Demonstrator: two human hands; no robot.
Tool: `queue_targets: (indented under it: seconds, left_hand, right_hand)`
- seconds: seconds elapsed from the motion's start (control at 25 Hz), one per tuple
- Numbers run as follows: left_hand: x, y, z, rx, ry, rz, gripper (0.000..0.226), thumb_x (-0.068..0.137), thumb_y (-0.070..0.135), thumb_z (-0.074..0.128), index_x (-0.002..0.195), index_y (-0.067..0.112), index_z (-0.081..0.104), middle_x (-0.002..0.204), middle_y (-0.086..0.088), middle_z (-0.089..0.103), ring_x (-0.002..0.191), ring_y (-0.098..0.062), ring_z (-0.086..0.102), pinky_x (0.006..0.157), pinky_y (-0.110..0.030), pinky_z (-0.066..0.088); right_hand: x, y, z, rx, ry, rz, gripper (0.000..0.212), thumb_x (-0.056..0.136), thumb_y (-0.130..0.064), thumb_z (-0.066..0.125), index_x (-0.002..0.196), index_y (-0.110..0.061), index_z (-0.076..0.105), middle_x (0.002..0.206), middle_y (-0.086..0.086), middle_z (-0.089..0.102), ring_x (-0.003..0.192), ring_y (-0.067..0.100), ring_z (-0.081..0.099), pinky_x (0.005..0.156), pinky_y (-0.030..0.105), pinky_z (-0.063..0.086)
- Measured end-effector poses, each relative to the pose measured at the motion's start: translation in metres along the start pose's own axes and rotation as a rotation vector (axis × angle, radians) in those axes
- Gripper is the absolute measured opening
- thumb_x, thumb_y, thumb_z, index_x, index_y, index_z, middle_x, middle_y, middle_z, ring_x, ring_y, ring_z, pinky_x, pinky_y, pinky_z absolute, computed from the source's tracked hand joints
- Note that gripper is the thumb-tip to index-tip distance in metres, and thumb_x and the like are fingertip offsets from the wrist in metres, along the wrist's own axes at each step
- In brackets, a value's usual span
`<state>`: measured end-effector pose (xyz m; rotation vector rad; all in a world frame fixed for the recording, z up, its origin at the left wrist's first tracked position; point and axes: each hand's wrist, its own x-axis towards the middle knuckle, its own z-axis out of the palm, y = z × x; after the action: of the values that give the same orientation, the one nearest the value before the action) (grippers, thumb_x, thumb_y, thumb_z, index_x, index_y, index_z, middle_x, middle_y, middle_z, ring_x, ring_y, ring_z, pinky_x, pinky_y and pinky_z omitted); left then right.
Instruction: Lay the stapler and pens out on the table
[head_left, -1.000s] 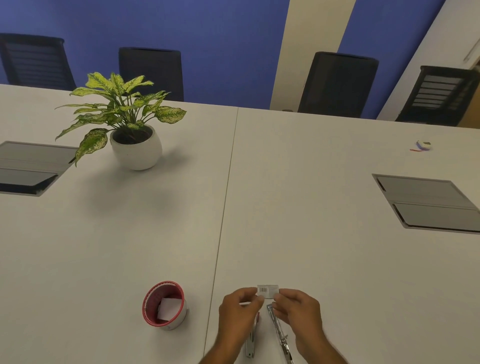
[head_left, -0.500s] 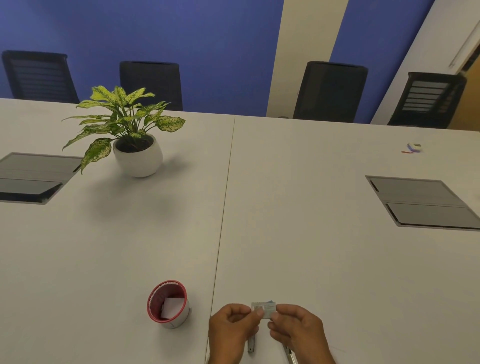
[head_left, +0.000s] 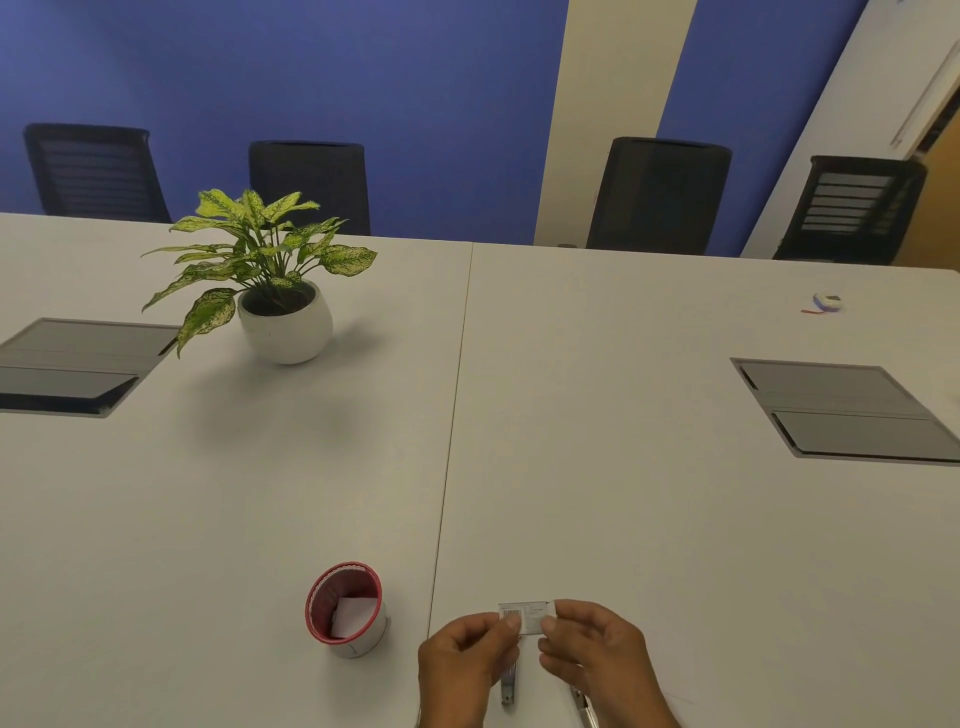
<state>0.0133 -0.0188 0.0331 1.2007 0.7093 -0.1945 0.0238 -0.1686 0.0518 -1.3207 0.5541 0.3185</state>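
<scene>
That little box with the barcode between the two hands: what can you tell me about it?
The small box is a flat, whitish rectangle, seemingly cardboard, with a black barcode and fine print too small to read. It is held just above the white table, near its front edge, printed face up. The left hand pinches its left end and the right hand its right end. Whether it is open or sealed cannot be told.

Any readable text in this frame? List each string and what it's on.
None legible.
Small box pinched between left hand and right hand: barcode and lines of print, too small and blurred to read.
Red-rimmed cup with white paper inside: no text visible.
</scene>
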Motion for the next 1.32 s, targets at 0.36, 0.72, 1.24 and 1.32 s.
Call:
queue_targets:
  seconds: [0.36,0.72,1.24,1.32]
  left_hand:
    - [-0.003,0.005,-0.003,-0.021,-0.061,0.014,0.012,0.079,0.005,0.077,0.09,0.001,0.074,0.09,-0.02,0.076,0.084,-0.03,0.073,0.07,-0.032,0.061]
    - [-0.001,0.013,-0.01,0.516,-0.306,0.417,0.045,0.058,0.018,0.093,0.091,0.043,0.074,0.099,0.01,0.074,0.09,-0.016,0.071,0.068,-0.019,0.058]
    - [-0.003,0.017,-0.017,0.576,-0.291,0.423,0.039,0.058,0.021,0.092,0.092,0.036,0.078,0.092,0.012,0.077,0.084,-0.011,0.072,0.067,-0.016,0.057]
    - [-0.004,0.016,-0.017,0.577,-0.275,0.422,0.039,0.057,0.02,0.093,0.089,0.037,0.079,0.091,0.012,0.078,0.083,-0.011,0.072,0.067,-0.016,0.056]
  right_hand:
    - [-0.006,-0.01,0.003,-0.002,-0.043,-0.007,0.026,0.074,0.008,0.076,0.097,-0.002,0.073,0.074,0.016,0.063,0.061,0.028,0.065,0.058,0.033,0.059]
    - [-0.013,-0.017,-0.005,-0.09,-0.088,0.036,0.023,0.075,0.005,0.076,0.097,-0.003,0.075,0.077,0.018,0.07,0.069,0.032,0.069,0.061,0.034,0.057]
    - [-0.017,-0.025,-0.014,-0.125,-0.08,0.042,0.019,0.081,0.002,0.07,0.1,-0.002,0.072,0.084,0.026,0.073,0.069,0.036,0.071,0.065,0.041,0.06]
    - [-0.018,-0.024,-0.014,-0.153,-0.042,0.009,0.016,0.085,0.002,0.065,0.099,-0.005,0.068,0.087,0.029,0.073,0.069,0.038,0.072,0.068,0.045,0.062]
